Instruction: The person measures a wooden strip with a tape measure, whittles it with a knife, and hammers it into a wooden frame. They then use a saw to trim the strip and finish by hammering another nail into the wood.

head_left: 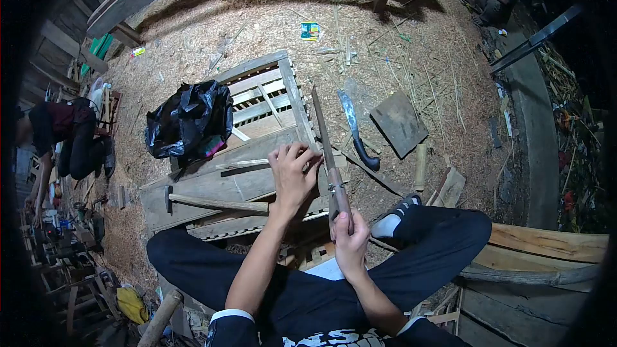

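My right hand (351,244) is closed round the handle of a long-bladed knife (323,130), its thumb along the top. A metal collar shows where the handle meets the narrow dark blade, which points away from me. Beside the blade, my left hand (295,177) has its fingers bent in towards the edge; whatever they pinch is too small or hidden to make out. A thin pale strip of wood (246,163) lies just left of that hand. Beneath both hands is a slatted wooden panel (270,135). A hammer (212,202) rests on its boards, left of my wrist.
A black plastic bag (189,119) sits on the panel's left. To the right lie a machete (351,125) with a black handle, a square board (399,124) and a bamboo piece (421,167). Other people (67,135) are at far left and top right. Shavings cover the ground.
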`<state>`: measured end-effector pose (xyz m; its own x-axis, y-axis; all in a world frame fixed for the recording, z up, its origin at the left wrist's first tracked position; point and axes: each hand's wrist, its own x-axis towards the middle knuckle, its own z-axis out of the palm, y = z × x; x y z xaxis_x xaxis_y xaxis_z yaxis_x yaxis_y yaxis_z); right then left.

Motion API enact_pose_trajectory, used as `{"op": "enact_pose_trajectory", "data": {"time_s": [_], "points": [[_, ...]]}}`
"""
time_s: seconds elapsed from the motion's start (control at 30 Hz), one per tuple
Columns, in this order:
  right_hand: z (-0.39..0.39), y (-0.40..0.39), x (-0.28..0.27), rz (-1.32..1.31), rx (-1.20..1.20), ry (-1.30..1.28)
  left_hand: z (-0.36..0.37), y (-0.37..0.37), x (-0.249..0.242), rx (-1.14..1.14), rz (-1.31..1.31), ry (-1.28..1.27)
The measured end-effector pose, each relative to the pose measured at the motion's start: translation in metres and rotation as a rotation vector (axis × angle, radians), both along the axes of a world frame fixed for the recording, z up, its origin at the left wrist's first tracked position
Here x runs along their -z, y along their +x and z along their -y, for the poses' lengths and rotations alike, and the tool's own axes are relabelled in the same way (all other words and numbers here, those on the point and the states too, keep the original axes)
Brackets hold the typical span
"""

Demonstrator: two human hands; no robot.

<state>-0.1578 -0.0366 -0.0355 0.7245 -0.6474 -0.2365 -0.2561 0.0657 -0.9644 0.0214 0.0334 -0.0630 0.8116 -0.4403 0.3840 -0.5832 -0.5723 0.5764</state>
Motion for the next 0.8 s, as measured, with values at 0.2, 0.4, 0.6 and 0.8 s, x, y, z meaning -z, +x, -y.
{"op": "enact_pose_trajectory", "data": {"time_s": [0.2, 0.4, 0.6, 0.8], "points": [[-0.001, 0.012, -0.018, -0.037, 0.041, -0.163, -0.002, -0.002, -0.001, 0.054, 0.081, 0.116], [-0.004, 0.003, -0.020, -0.018, 0.037, -0.219, -0.003, -0.001, 0.007, 0.051, 0.066, 0.128], [0.002, -0.003, -0.015, -0.037, -0.015, -0.307, -0.002, -0.002, 0.007, 0.038, 0.059, 0.097], [0.006, 0.003, -0.023, -0.040, -0.015, -0.365, -0.001, -0.003, 0.007, 0.032, 0.084, 0.073]]}}
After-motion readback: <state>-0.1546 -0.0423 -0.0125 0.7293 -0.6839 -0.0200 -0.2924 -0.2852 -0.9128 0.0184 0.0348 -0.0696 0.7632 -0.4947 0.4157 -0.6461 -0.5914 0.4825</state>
